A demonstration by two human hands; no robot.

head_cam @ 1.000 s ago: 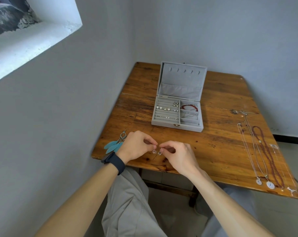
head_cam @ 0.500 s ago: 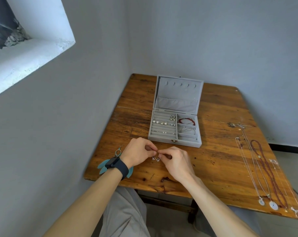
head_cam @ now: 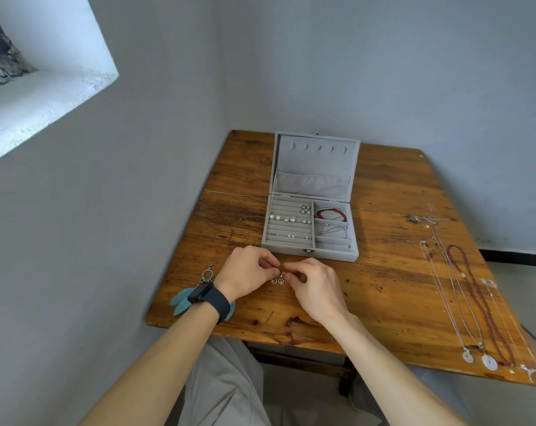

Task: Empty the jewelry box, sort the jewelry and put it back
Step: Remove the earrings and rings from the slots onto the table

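Near edge: both forearms reach in from below; black wristband (head_cam: pixel 210 298) on L wrist. L hand (head_cam: pixel 245 272) and R hand (head_cam: pixel 314 290) meet backs-up over near-ctr of wooden table (head_cam: pixel 383 287), fingertips facing each other. Each hand pinches the small drop earrings (head_cam: pixel 277 280) btwn thumb and forefinger, remaining fingers curled in. The pair hangs btwn the two hands, long axis vertical, pendants down. Cannot tell whether the pendants touch the wood.

Feather earrings (head_cam: pixel 180 298): flat on table at near-L corner, partly hidden under L wrist. Long axis roughly near-to-far; teal feathers point toward near edge, hoop and hook point away.

R side of table: necklaces (head_cam: pixel 475 302) laid straight, side by side, well apart from the hands. Long axis near-to-far, slightly angled. Pale disc pendants at near end. One dark red beaded strand; the rest thin silver chains.

Jewelry box (head_cam: pixel 291 251): grey, just beyond the hands, open, brass clasp facing the person. L section: padded rows w/ stud earrings (head_cam: pixel 288 219), pearls incl., spread over several rows. R section: compartments stacked near-to-far; farthest holds red bracelet (head_cam: pixel 330 214), next holds thin chain (head_cam: pixel 333 230); contents of nearer ones too small to tell. Lid (head_cam: pixel 316 161) stands up at far side, row of hooks near top, pocket below.
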